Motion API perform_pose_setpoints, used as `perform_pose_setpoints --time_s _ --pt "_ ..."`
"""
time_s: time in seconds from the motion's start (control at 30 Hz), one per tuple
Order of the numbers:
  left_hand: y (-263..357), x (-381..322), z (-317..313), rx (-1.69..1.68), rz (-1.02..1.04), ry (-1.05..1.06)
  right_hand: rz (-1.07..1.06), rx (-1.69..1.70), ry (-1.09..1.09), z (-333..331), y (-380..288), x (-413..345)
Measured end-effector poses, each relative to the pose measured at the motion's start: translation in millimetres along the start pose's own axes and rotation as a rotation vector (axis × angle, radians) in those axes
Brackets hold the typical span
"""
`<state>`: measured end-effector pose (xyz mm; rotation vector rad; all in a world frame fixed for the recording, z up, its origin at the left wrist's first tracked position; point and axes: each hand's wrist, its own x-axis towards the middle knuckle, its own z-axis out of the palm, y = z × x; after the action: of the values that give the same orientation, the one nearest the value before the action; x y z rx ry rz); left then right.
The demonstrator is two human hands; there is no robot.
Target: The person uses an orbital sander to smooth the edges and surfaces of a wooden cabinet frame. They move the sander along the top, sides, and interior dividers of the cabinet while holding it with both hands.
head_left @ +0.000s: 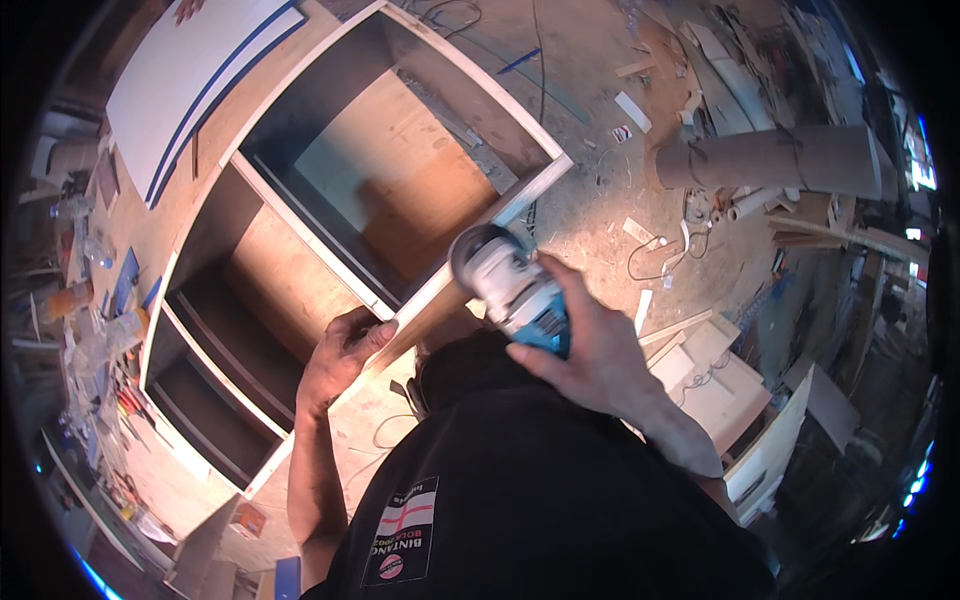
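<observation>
My right hand [592,337] is wrapped round the blue body of an angle grinder [517,292]. Its round disc [472,251], somewhat blurred, lies at the near edge of a wooden cabinet frame [442,289]; whether it touches the wood I cannot tell. My left hand [349,349] grips that same edge further left, thumb on top, where an inner divider meets it; its fingers are partly hidden inside. The frame has white edges, dark inner walls and several compartments.
Beyond the cabinet, at upper left, lies a white panel [187,82] with blue edging, another person's hand [187,9] at its top. A tied grey roll [765,161] and wood offcuts [712,367] lie on the right. Bottles [127,326] and tools are strewn at left; cords cross the floor.
</observation>
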<state>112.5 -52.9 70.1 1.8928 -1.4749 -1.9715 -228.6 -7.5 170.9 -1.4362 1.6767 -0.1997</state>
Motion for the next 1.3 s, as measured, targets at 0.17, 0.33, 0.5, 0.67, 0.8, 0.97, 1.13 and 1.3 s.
perform_pose_setpoints --time_s 0.17,0.33,0.5,0.67,0.8,0.97,1.13,1.3 --pt "-10 1 6 -0.114 -0.012 0.088 -0.163 -0.087 0.043 27 -8 -2" --pt "-16 7 2 -0.144 0.013 0.047 -0.049 -0.011 0.078 1 -3 8" --pt "-14 13 -3 -0.006 -0.001 -0.004 0.089 -0.049 0.142 -46 19 23" --pt "-20 11 0 -0.021 -0.038 0.086 0.098 0.011 0.271 -81 47 42" --pt "-31 15 -1 -0.105 -0.109 0.074 0.095 0.06 0.345 -100 59 51" --pt "-43 15 -1 -0.132 -0.124 0.102 0.042 0.11 0.292 -103 60 57" --pt "-43 13 0 -0.128 -0.119 0.123 0.043 0.053 0.251 -99 55 62" --pt "-38 13 -2 -0.223 -0.105 0.077 0.039 0.041 0.244 -100 49 63"
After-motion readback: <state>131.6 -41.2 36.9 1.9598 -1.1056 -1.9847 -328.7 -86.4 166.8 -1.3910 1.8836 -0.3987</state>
